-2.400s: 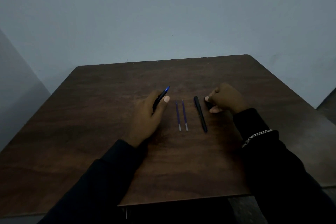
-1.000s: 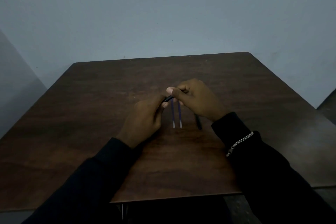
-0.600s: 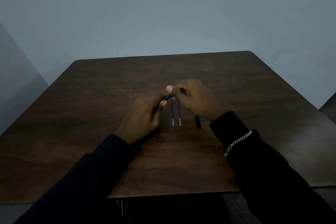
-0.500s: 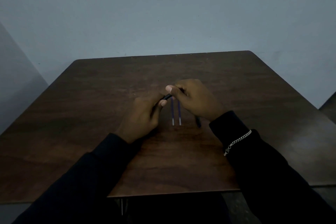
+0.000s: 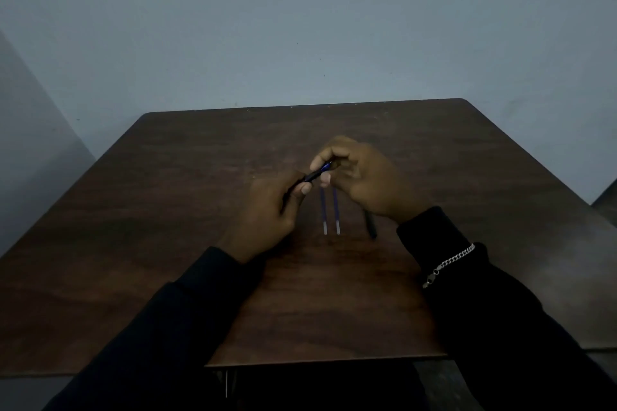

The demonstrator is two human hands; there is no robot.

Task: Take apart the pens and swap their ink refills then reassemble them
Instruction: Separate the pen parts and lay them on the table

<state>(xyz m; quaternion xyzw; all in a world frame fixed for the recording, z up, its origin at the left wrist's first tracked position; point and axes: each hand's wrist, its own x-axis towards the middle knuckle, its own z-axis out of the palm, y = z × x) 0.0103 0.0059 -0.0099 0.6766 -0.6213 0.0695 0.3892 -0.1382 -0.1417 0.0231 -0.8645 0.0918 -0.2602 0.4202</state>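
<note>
- The left hand [image 5: 267,210] is closed around the dark body of a pen barrel [image 5: 312,175], gripping it between thumb and fingers so that it slants up and to the right, lifted off the counter [image 5: 167,210].
- The right hand [image 5: 364,180] pinches the blue upper end of that same barrel between thumb and forefinger, the other fingers curled in.
- Under the two hands, two blue ink refills [image 5: 330,210] lie side by side on the counter, parallel and just apart, their pale ends toward the person.
- A second black pen barrel [image 5: 370,225] lies just right of the refills, its far part hidden beneath the right hand.
- A silver chain bracelet [image 5: 449,264] sits over the right dark sleeve.
</note>
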